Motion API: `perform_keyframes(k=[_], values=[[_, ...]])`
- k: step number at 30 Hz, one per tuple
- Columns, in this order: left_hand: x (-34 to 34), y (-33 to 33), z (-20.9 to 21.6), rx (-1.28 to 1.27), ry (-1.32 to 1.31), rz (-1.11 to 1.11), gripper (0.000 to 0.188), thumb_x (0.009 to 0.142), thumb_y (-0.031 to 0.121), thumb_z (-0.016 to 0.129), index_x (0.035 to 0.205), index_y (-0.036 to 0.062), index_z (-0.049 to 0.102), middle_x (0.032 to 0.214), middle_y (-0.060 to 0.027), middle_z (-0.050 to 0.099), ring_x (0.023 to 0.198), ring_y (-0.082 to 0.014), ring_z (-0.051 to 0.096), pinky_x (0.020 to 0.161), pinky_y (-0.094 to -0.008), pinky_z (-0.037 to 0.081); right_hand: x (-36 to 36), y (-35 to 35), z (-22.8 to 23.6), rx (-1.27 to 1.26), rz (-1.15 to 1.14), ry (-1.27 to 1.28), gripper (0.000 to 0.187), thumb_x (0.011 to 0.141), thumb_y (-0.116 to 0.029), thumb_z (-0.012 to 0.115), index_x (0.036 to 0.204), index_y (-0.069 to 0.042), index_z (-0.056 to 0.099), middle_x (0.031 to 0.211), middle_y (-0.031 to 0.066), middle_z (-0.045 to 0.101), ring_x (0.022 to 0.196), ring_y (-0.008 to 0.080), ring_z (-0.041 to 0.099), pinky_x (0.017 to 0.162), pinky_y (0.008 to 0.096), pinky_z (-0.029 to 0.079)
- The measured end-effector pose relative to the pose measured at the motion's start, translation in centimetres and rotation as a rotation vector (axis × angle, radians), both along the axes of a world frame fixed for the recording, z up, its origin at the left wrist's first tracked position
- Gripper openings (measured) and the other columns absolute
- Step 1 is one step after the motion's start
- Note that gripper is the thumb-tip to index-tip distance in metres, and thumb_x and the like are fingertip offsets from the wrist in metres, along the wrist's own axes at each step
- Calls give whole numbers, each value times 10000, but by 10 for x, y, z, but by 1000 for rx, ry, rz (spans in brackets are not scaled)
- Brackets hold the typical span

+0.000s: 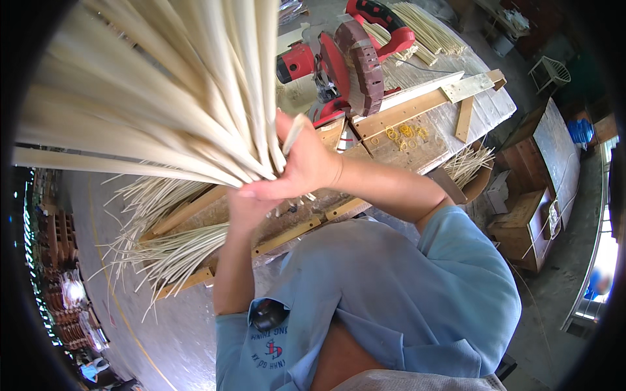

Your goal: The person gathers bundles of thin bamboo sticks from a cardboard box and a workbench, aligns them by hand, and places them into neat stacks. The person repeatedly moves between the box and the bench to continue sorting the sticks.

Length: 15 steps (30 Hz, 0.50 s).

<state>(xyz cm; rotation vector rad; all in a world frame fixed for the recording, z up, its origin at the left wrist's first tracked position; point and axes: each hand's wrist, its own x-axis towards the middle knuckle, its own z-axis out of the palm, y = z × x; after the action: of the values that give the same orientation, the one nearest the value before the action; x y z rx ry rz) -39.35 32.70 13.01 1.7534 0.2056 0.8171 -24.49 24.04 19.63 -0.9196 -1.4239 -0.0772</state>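
A thick bundle of pale, thin rattan-like sticks (215, 124) is lifted in front of me, its long ends fanning toward the upper left and partly blurred. My right hand (306, 159) is closed around its near end, thumb across the front; one short stick end pokes up beside the fingers. Just below, my left hand (246, 207) meets the underside of the bundle, and its fingers are hidden. Beneath my hands, more loose sticks (189, 251) lie in a wooden trough (287, 236) on the bench.
A red mitre saw (352, 62) stands on the bench beyond my right hand. Yellow rubber bands (405, 135) lie by a wooden fence (407, 111). Further sticks (430, 32) rest at the far end, and short offcuts (469, 164) fill a box at right. Wooden cabinets (531, 221) stand further right.
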Motion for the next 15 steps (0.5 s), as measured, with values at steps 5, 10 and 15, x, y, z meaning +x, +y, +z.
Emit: perform_keyframes(k=[5,10,15], values=[[-4,6,-59,-64,9,-29,581,686,96,883,1194,-6,622,1121,-81,686,1003,-176,654,876,-339,531,3,-1,-65,-202,-16,-12,1033,610,-456,926,1397,20,455,1383,251,496,1292,412,488,1093,459,390],[4,2,-65,-91,56,-14,627,665,183,912,1191,-7,628,1102,-79,701,991,-180,664,870,-345,536,-7,-1,-108,-113,62,455,1400,522,-447,988,1553,6,157,1567,226,291,1466,328,281,1189,441,248],[5,9,-71,-70,102,84,624,654,144,904,1188,-11,621,1092,-75,707,976,-180,670,859,-342,539,-18,-3,-103,-300,66,520,1369,583,-341,985,1569,-7,96,1541,224,310,1411,278,357,1161,411,295]])
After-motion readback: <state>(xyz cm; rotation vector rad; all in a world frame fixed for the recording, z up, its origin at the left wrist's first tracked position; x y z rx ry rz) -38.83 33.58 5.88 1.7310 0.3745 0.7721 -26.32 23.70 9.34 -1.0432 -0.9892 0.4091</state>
